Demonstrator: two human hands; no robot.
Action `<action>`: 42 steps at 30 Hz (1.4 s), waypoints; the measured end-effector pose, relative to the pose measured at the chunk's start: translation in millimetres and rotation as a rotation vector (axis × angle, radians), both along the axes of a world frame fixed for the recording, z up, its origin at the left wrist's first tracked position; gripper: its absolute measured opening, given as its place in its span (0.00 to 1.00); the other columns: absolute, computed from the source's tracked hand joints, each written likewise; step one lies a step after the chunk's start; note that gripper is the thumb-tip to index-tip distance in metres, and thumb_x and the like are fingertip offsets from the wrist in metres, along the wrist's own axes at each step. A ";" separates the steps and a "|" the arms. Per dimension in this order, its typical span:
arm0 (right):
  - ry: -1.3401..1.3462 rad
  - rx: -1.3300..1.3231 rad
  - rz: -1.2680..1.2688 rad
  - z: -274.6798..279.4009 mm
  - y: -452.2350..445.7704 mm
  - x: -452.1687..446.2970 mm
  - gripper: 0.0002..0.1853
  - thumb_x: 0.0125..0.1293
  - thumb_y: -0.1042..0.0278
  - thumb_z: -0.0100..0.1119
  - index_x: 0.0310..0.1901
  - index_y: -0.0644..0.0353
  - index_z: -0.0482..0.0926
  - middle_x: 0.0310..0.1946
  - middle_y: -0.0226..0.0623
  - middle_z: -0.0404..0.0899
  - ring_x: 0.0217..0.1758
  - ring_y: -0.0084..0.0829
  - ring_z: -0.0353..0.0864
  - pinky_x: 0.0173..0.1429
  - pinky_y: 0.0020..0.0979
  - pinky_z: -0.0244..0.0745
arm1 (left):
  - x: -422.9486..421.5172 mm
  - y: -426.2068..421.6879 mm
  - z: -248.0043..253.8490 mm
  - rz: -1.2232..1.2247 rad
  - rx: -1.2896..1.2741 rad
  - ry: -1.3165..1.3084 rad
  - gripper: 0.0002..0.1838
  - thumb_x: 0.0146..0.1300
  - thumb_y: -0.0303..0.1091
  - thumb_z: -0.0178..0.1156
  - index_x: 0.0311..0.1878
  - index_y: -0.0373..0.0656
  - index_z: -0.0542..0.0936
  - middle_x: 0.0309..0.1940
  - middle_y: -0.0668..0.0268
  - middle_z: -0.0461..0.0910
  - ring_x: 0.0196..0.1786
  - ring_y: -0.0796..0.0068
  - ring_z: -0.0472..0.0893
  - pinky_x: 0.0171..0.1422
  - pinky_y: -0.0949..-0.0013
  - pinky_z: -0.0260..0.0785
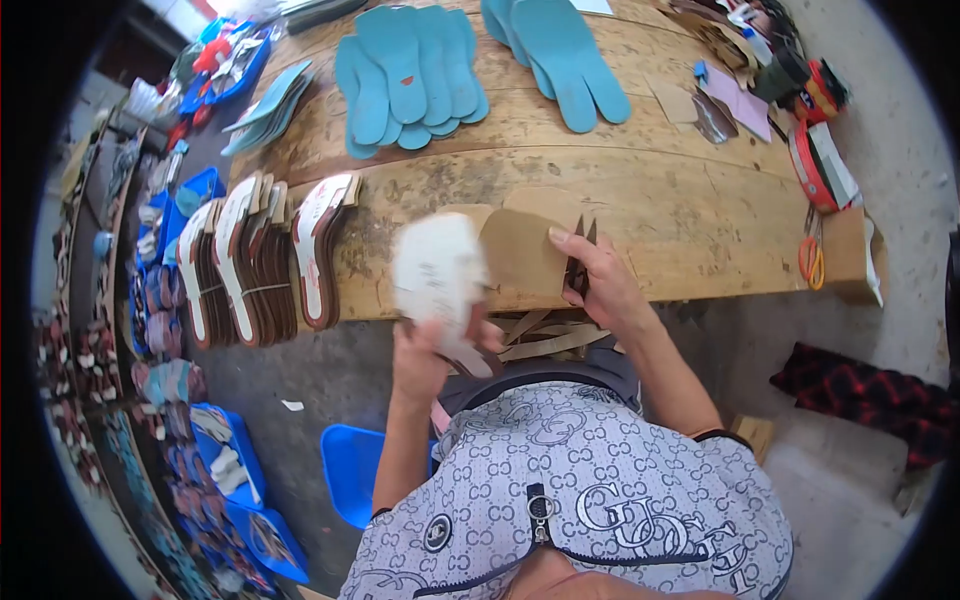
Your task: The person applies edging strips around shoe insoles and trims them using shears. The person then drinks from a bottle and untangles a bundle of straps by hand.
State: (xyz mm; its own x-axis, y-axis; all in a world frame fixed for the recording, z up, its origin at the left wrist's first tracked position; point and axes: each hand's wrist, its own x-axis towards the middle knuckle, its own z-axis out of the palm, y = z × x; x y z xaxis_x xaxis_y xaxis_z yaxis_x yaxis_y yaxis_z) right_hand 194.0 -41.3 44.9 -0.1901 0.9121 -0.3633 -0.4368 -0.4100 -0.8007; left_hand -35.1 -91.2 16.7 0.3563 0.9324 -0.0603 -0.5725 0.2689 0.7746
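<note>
My left hand is closed around a white and brown insole, which is blurred by motion over the table's front edge. In my right hand are dark scissors, points up, and the edge of a tan sheet under my thumb. The sheet's left side lies close to the insole; whether they touch is unclear. Left of my hands, bundles of white and brown insoles stand at the edge of the wooden table.
Blue-green sole shapes lie at the back, with more to their right. Orange-handled scissors and a cardboard box are at the right edge. A blue bin sits below on the left, near shelves with blue trays.
</note>
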 end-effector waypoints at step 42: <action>-0.430 0.154 -0.090 -19.9 3.1 28.2 0.16 0.72 0.56 0.52 0.47 0.62 0.78 0.20 0.24 0.74 0.18 0.10 0.61 0.19 0.16 0.50 | -2.8 -6.9 -12.5 0.567 0.412 1.234 0.42 0.40 0.47 0.79 0.56 0.37 0.70 0.42 0.53 0.79 0.47 0.57 0.81 0.51 0.61 0.73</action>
State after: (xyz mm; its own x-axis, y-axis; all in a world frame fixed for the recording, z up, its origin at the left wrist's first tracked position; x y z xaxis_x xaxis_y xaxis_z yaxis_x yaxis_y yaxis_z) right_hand 222.2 -38.2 25.1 0.0301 0.9675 -0.2510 -0.0801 -0.2480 -0.9655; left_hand -37.9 -98.1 4.3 -0.1469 0.9560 0.2538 0.5657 -0.1293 0.8144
